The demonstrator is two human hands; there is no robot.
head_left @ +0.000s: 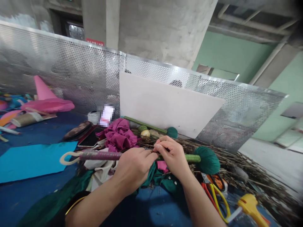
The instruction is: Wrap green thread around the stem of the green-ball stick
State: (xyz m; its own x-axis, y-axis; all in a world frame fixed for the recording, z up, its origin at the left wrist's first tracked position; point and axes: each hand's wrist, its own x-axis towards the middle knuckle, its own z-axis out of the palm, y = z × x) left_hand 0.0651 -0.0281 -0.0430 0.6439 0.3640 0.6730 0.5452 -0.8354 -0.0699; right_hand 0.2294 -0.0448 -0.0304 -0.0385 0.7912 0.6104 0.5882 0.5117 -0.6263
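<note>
Both my hands are closed on one long rod (104, 155) held level over the cluttered table. My left hand (133, 167) grips its middle, where purple wrapping ends. My right hand (171, 154) pinches the rod just to the right, on the green part. The rod has a cream loop (67, 158) at its left end and a dark green yarn ball (208, 160) at its right end. Under my hands lie magenta cloth (119, 135) and dark green cloth (163, 179).
A second green stick with a small green ball (172, 132) lies behind, by a white board (165, 105) leaning on a perforated metal screen (71, 72). Dry twigs (236, 167), yellow-handled scissors (219, 195) and a yellow glue gun (251, 206) lie right. Blue paper (30, 160) and pink cones (44, 97) lie left.
</note>
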